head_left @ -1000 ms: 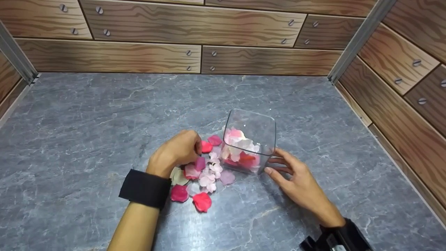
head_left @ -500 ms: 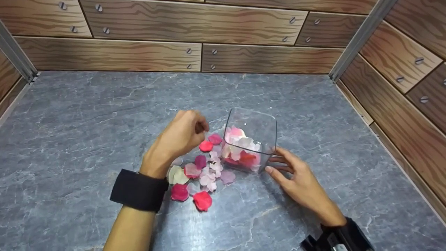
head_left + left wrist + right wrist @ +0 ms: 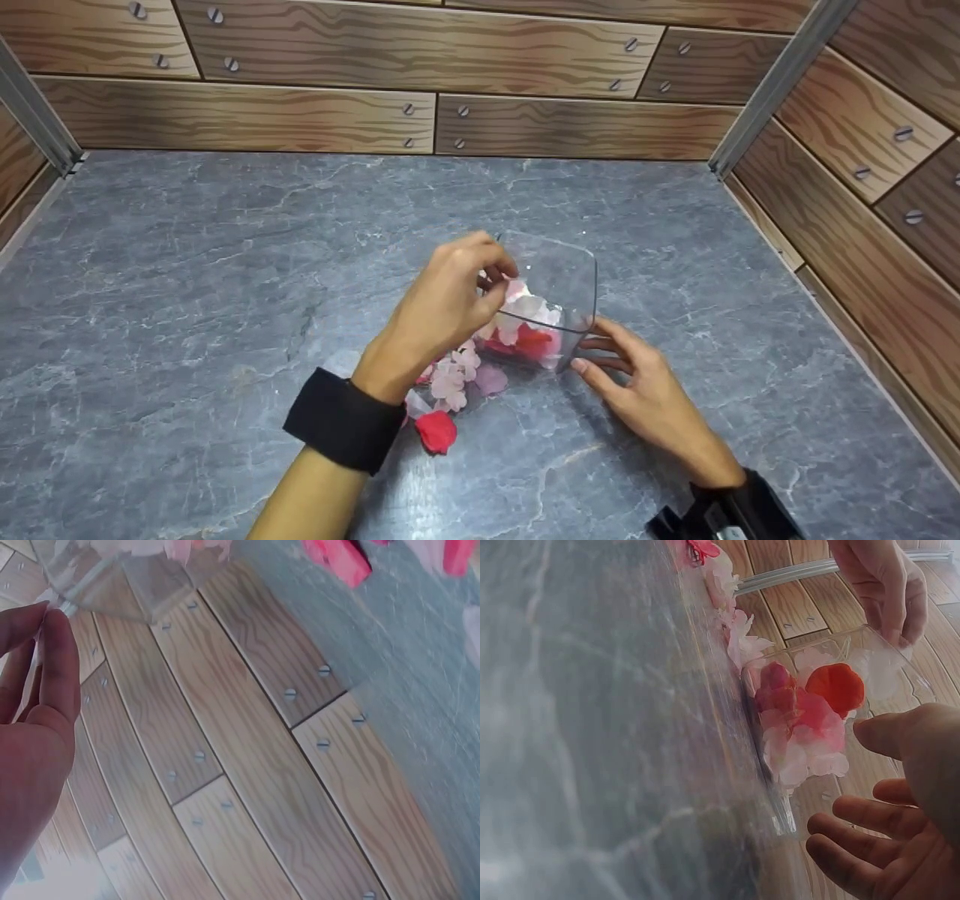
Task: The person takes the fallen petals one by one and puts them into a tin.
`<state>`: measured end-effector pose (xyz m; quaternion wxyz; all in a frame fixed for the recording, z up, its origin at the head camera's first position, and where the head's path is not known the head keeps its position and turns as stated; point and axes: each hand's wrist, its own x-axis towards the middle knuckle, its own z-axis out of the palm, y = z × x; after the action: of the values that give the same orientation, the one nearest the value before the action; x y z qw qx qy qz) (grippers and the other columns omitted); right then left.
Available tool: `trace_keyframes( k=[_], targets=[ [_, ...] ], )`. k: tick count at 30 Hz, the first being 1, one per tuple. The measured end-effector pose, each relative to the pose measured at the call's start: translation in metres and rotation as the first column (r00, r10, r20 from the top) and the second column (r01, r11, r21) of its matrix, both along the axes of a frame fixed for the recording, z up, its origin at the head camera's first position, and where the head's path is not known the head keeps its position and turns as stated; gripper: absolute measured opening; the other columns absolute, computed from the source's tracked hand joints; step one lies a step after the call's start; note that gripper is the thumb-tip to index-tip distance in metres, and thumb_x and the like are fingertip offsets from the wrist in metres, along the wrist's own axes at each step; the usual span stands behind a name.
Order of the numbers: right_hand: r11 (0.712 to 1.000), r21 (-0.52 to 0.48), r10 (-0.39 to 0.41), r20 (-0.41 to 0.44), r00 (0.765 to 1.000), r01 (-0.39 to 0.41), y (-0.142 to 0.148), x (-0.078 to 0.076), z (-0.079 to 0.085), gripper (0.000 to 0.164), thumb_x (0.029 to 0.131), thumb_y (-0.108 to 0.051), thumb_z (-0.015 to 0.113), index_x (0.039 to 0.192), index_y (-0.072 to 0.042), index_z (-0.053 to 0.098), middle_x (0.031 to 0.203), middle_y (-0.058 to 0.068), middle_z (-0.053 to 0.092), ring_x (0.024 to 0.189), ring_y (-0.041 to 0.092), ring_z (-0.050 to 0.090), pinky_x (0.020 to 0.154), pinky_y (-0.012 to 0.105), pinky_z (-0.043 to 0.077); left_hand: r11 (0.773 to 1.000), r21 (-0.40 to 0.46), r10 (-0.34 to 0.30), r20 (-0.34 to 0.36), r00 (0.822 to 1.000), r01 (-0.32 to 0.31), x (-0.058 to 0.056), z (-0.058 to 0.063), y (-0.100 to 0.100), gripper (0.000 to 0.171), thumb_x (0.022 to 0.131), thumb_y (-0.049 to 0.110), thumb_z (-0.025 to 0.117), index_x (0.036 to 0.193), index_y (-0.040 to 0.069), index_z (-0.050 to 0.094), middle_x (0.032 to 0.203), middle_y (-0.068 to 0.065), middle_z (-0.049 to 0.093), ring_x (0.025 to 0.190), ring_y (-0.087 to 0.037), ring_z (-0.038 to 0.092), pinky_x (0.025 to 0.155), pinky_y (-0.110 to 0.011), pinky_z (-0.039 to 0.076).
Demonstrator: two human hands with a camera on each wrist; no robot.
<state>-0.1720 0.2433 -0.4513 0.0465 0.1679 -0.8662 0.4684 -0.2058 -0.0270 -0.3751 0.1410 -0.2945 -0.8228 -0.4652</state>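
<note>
A clear square plastic container [image 3: 574, 300] holds pink, white and red flower petals [image 3: 534, 341]. My left hand [image 3: 448, 296] is over its left rim, thumb and fingertips pinched together on a pale, translucent petal [image 3: 883, 673]. In the left wrist view the fingertips [image 3: 56, 619] meet right by the container's edge. At the container's right side my right hand [image 3: 649, 394] has its fingers loosely spread, with the tips close against the wall. Loose pink and white petals [image 3: 448, 382] lie left of the container, partly hidden under my left hand and wrist.
A red petal [image 3: 436, 433] lies nearest the front of the pile, and a lilac petal [image 3: 491, 380] lies by the container's base. Wood-patterned panels [image 3: 315, 120] wall the back and sides of the grey marbled tabletop [image 3: 225, 300]. Both wrists wear black bands [image 3: 345, 420].
My left hand has lifted off the petal pile and moved right, up to the container's left rim. My right hand and the container have stayed in place.
</note>
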Motion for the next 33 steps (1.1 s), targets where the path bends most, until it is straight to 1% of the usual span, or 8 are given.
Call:
trace_keyframes(
  k=[7, 14, 18, 23, 25, 28, 30, 33],
  targets=[
    [1.000, -0.005, 0.006, 0.001, 1.000, -0.006, 0.000, 0.000, 0.000, 0.060, 0.093, -0.008, 0.075, 0.147, -0.001, 0.052, 0.134, 0.014, 0.068, 0.118, 0.028, 0.071, 0.102, 0.038, 0.058, 0.998, -0.060, -0.011, -0.016, 1.000, 0.010, -0.002, -0.006, 0.003, 0.018, 0.088, -0.008, 0.066, 0.103, -0.003, 0.074, 0.099, -0.015, 0.069, 0.091, -0.024, 0.070, 0.080, -0.027, 0.061],
    [1.000, 0.002, 0.012, -0.005, 1.000, -0.012, -0.001, 0.001, -0.001, 0.058, 0.092, -0.009, 0.076, 0.145, 0.001, 0.053, 0.131, 0.014, 0.069, 0.117, 0.028, 0.071, 0.101, 0.037, 0.058, 0.998, -0.067, 0.008, -0.032, 0.999, -0.010, -0.003, -0.005, -0.006, 0.016, 0.093, 0.010, 0.070, 0.106, 0.003, 0.074, 0.105, -0.012, 0.069, 0.099, -0.025, 0.066, 0.086, -0.034, 0.059],
    [1.000, 0.005, 0.014, 0.002, 1.000, -0.014, 0.000, 0.002, -0.001, 0.060, 0.092, -0.009, 0.076, 0.146, 0.002, 0.052, 0.131, 0.015, 0.069, 0.117, 0.029, 0.071, 0.102, 0.037, 0.058, 0.998, -0.039, 0.043, -0.033, 0.999, -0.045, -0.007, -0.004, -0.014, 0.017, 0.095, 0.014, 0.069, 0.106, 0.003, 0.074, 0.105, -0.012, 0.069, 0.099, -0.027, 0.066, 0.085, -0.034, 0.059],
    [1.000, 0.011, 0.014, 0.002, 1.000, -0.014, 0.000, 0.001, 0.000, 0.061, 0.092, -0.009, 0.076, 0.147, 0.003, 0.051, 0.132, 0.016, 0.068, 0.117, 0.030, 0.071, 0.102, 0.037, 0.058, 0.990, -0.004, 0.140, 0.058, 0.988, -0.140, -0.017, -0.012, -0.027, 0.016, 0.096, 0.012, 0.067, 0.104, 0.001, 0.074, 0.105, -0.014, 0.069, 0.099, -0.029, 0.066, 0.084, -0.039, 0.060],
    [1.000, 0.016, 0.009, 0.000, 1.000, -0.009, 0.000, 0.001, 0.000, 0.060, 0.092, -0.009, 0.076, 0.146, 0.002, 0.052, 0.133, 0.015, 0.068, 0.117, 0.029, 0.071, 0.102, 0.036, 0.058, 0.983, -0.062, 0.179, 0.102, 0.979, -0.174, -0.021, -0.019, -0.030, 0.016, 0.096, 0.011, 0.067, 0.106, 0.000, 0.073, 0.107, -0.015, 0.068, 0.100, -0.029, 0.065, 0.085, -0.041, 0.060],
    [1.000, 0.014, 0.002, -0.001, 1.000, -0.002, 0.000, 0.002, -0.001, 0.060, 0.092, -0.008, 0.076, 0.146, 0.001, 0.052, 0.132, 0.015, 0.069, 0.117, 0.030, 0.071, 0.102, 0.036, 0.058, 0.960, -0.204, 0.224, 0.145, 0.964, -0.193, -0.024, -0.032, -0.033, 0.020, 0.094, 0.009, 0.067, 0.111, -0.001, 0.072, 0.112, -0.016, 0.066, 0.101, -0.030, 0.064, 0.087, -0.042, 0.058],
    [1.000, 0.013, 0.000, 0.002, 1.000, 0.000, -0.001, 0.002, -0.001, 0.060, 0.092, -0.007, 0.076, 0.146, 0.001, 0.053, 0.132, 0.015, 0.069, 0.117, 0.030, 0.071, 0.102, 0.035, 0.058, 0.939, -0.290, 0.238, 0.153, 0.959, -0.186, -0.026, -0.041, -0.035, 0.023, 0.092, 0.008, 0.067, 0.113, -0.001, 0.071, 0.114, -0.017, 0.066, 0.098, -0.031, 0.064, 0.086, -0.043, 0.058],
    [1.000, 0.013, 0.002, 0.002, 1.000, -0.002, -0.001, 0.001, 0.000, 0.060, 0.091, -0.006, 0.076, 0.146, 0.001, 0.053, 0.132, 0.015, 0.069, 0.117, 0.030, 0.071, 0.102, 0.035, 0.058, 0.914, -0.365, 0.245, 0.145, 0.959, -0.179, -0.026, -0.050, -0.036, 0.024, 0.088, 0.004, 0.067, 0.111, -0.002, 0.072, 0.113, -0.017, 0.066, 0.093, -0.031, 0.063, 0.082, -0.045, 0.058]
  ],
)
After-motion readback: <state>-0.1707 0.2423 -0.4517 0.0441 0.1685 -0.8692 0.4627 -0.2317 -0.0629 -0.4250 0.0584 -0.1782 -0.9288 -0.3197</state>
